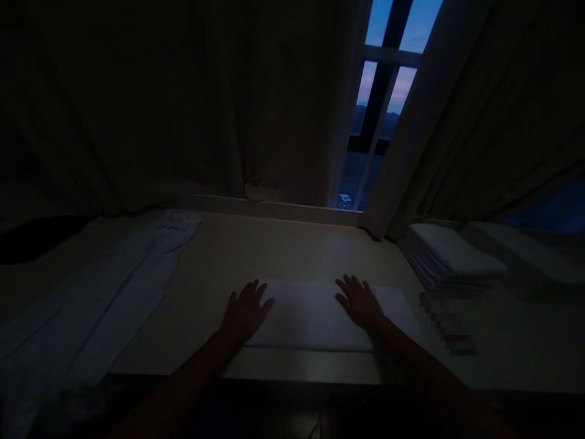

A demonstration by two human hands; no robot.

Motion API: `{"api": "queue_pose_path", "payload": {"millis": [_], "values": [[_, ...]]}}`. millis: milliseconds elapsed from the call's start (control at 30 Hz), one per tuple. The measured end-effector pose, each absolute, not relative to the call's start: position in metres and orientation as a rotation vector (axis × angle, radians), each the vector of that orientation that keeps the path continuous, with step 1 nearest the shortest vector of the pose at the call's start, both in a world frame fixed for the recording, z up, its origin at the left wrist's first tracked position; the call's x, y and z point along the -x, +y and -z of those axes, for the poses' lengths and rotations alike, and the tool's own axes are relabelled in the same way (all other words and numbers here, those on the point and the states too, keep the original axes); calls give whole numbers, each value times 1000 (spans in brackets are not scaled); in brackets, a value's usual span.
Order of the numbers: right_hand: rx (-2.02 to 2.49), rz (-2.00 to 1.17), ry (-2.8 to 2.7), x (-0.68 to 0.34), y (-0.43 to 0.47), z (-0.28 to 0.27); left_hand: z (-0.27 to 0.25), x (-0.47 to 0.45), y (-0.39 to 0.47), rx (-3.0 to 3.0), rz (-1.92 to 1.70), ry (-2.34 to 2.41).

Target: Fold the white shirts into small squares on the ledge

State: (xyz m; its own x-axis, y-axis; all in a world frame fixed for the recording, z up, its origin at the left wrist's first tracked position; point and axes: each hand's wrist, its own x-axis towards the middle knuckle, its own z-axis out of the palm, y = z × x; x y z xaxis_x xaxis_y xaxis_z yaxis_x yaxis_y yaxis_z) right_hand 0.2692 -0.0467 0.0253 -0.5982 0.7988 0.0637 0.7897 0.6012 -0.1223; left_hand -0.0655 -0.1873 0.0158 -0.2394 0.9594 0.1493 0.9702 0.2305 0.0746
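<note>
A white folded cloth, perhaps a towel, lies flat near the front edge of the pale table. My left hand rests at the cloth's left end, palm down with the fingers spread. Toward the right part of the same cloth, my right hand lies palm down, its fingers also apart. Neither hand grips anything. The room is dim, so the cloth's exact kind and its layers are hard to make out.
Long, rumpled white cloth drapes over the table's left side. At the back right stands a stack of folded white cloths, with a pale box-like shape beside it. Dark curtains hang behind, parted at a window.
</note>
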Motion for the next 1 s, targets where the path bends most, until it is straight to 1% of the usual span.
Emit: {"api": "queue_pose_path", "payload": {"millis": [167,500,667,833,1000], "values": [[1352,-134,-2706,-269,-46,-25,-11,66,-180,1733,244,-2455],[1302,-239,-2631,-274,-43,-18,-10,64,-181,1767,106,-2426],[1284,-257,-2611,-276,-44,-21,-27,56,-181,1772,90,-2313],[1286,-225,-2620,-277,-43,-22,-52,6,-168,2030,95,-2065],[1276,-192,-2613,-276,-44,-20,-37,-61,-164,2394,133,-1923]]}}
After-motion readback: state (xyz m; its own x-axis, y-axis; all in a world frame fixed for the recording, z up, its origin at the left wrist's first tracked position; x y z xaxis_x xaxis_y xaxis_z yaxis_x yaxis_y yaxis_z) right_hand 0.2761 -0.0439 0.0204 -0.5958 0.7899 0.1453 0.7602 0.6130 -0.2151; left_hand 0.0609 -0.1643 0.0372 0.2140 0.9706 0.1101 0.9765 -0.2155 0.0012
